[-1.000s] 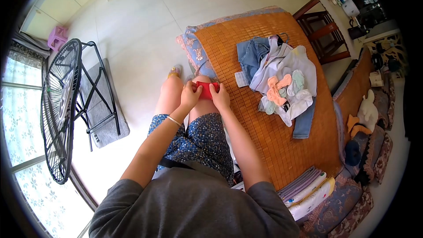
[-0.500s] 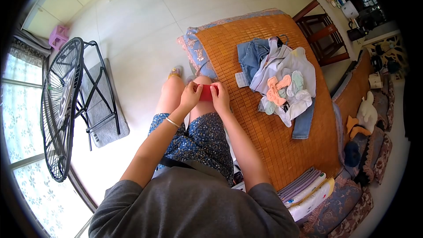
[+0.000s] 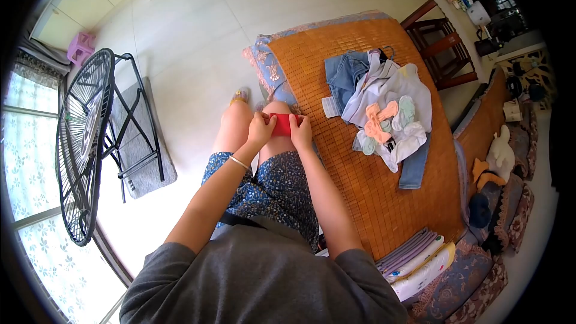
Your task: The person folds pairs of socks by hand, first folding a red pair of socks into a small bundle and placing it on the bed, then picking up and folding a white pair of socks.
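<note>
A small red folded rectangle (image 3: pixel 281 124), apparently cloth, is stretched over my knees. Its left edge is pinched by my left hand (image 3: pixel 260 129), with a pale bangle on that wrist. At the opposite edge, my right hand (image 3: pixel 302 132) grips it with the thumb on top. Fingers beneath the red piece are partly hidden. To the right lies a loose heap of clothes: blue jeans (image 3: pixel 343 78), a pale grey shirt (image 3: pixel 373 88), peach socks (image 3: pixel 378 121) and pale green socks (image 3: pixel 406 108). Neither hand touches that heap.
The heap rests on a brown woven mat (image 3: pixel 354 195) over a patterned sofa seat. Folded fabrics (image 3: pixel 414 258) are stacked at its near end. A black folding chair (image 3: pixel 84 144) stands on the left, a wooden stool (image 3: pixel 441 45) beyond the mat, and a pink stool (image 3: pixel 81 48) far left.
The red piece now looks flatter and shows more of its face. The fingers of my right hand have shifted slightly along its edge. The clothes heap has stayed put.
</note>
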